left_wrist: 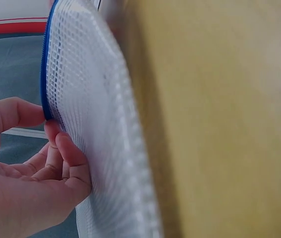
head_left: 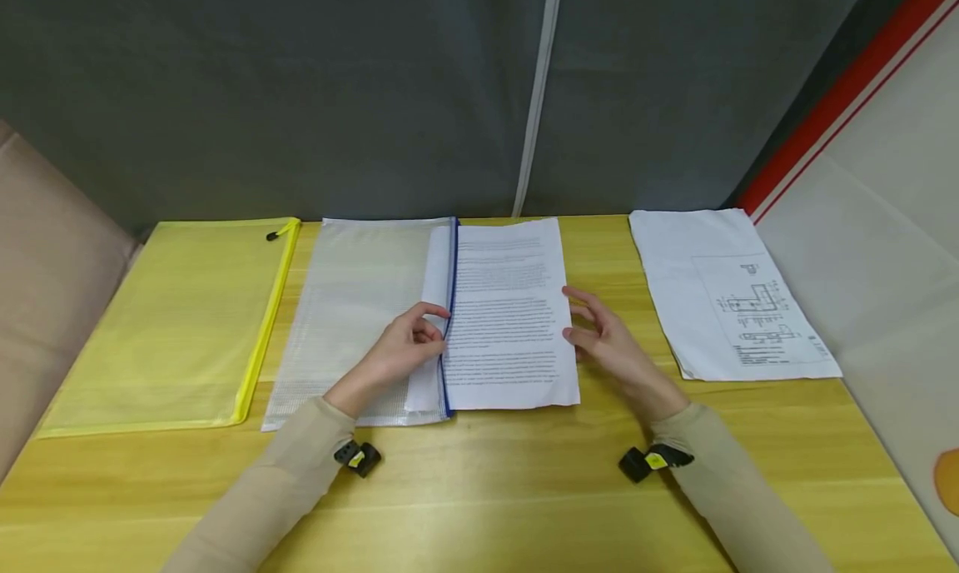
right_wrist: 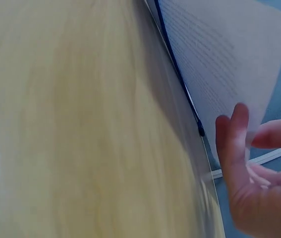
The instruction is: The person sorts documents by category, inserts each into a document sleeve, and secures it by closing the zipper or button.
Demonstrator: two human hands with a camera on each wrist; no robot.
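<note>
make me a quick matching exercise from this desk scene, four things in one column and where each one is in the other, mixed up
Things:
1. yellow mesh pouch
2. white mesh pouch
3. text sheet
4. diagram sheet

Places or states:
A. far right of the desk, untouched
B. partly inside a pouch, at the right hand
C. far left of the desk, untouched
D. blue edge pinched by the left hand

Pairs: 1-C, 2-D, 3-B, 4-A

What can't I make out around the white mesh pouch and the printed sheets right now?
- Printed sheets: text too small in the head view, blurred in the right wrist view.
- White mesh pouch: how far the sheets reach inside, veiled by mesh.
- Left hand: fingertips hidden behind the blue zipper edge.
</note>
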